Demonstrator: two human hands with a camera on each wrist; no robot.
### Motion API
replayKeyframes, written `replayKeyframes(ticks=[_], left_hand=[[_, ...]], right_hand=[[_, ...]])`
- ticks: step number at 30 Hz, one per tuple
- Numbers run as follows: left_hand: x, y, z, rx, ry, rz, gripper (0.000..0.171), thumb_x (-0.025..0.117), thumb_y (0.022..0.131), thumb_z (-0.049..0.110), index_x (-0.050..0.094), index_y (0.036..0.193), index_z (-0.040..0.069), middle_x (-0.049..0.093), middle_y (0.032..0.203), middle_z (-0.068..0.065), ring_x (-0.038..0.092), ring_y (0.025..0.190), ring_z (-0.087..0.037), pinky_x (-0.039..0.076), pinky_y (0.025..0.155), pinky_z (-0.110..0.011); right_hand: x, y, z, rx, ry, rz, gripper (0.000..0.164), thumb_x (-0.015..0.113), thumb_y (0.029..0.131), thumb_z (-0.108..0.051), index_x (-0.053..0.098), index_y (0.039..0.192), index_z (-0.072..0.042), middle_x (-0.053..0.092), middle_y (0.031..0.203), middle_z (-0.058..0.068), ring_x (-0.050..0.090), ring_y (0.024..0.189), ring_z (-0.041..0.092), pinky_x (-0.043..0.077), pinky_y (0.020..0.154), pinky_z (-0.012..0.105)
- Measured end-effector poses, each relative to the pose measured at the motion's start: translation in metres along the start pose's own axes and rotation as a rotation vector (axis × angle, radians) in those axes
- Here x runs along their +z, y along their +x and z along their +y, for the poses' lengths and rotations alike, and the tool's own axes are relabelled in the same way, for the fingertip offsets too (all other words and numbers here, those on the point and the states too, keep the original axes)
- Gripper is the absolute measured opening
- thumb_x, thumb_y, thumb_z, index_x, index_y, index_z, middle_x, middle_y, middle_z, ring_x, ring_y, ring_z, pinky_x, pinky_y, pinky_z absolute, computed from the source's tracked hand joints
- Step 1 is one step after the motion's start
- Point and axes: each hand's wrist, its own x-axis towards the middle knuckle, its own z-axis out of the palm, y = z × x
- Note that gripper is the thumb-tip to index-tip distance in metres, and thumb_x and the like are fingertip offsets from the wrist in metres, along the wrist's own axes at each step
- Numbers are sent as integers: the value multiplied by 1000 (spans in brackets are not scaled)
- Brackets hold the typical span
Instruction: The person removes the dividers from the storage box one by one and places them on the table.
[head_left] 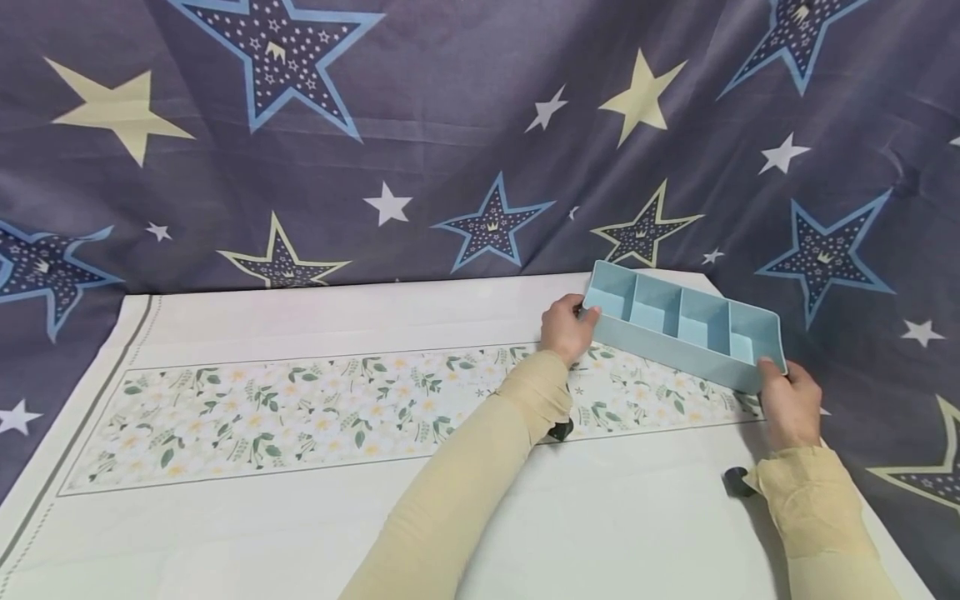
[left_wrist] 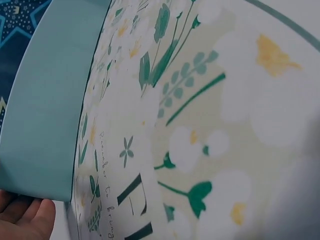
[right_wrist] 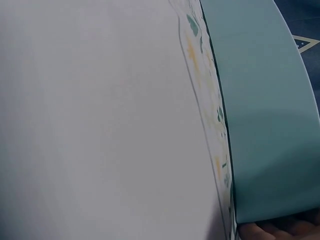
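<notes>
A light blue organizer box [head_left: 667,346], split by dividers into several compartments, sits at the right rear of the table, slanted with its right end nearer me. Nothing shows inside its compartments. My left hand [head_left: 567,332] grips the left end, thumb at the front corner. At the opposite end my right hand [head_left: 793,406] holds the corner, its thumb over the rim. In the left wrist view, fingers [left_wrist: 37,217] press against the end of the box's smooth wall [left_wrist: 50,100]. The right wrist view catches only some fingers [right_wrist: 280,231] at the box's lower edge.
A white cloth [head_left: 637,508] with a floral printed band [head_left: 300,408] covers the table. Behind it and along the right side hangs a dark star-patterned curtain [head_left: 450,100]. The box stands close to the table's back right corner. Beige sleeves [head_left: 465,467] cover both forearms.
</notes>
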Motion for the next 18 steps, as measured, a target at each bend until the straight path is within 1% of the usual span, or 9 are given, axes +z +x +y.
replayKeyframes(ticks=[4, 7, 12, 18], left_hand=[[1, 0, 0, -5, -27, 1, 33, 57, 88, 28, 58, 115, 10, 62, 110, -6, 52, 101, -15, 44, 90, -29], [0, 0, 1, 1, -30, 0, 32, 57, 88, 26, 58, 114, 9, 62, 109, -7, 52, 100, -15, 44, 89, -29], [-2, -1, 0, 5, -36, 4, 32, 59, 87, 27, 59, 113, 9, 63, 109, -6, 52, 99, -14, 44, 88, -28], [-2, -1, 0, -4, -55, -2, 32, 58, 87, 26, 58, 114, 9, 62, 109, -7, 52, 99, -15, 44, 89, -29]], right_hand=[[0, -2, 0, -7, -16, 5, 73, 33, 85, -63, 30, 138, -13, 31, 141, 14, 28, 123, 27, 27, 103, 53], [-1, -4, 0, -11, -24, 8, 73, 34, 85, -63, 30, 138, -12, 32, 140, 14, 30, 122, 27, 28, 101, 53], [0, -3, 0, -16, -20, 10, 74, 35, 85, -64, 31, 138, -12, 33, 139, 15, 31, 120, 27, 30, 100, 53], [-1, -3, 1, -15, -9, 3, 75, 34, 85, -65, 29, 139, -14, 31, 141, 13, 30, 122, 27, 29, 101, 53]])
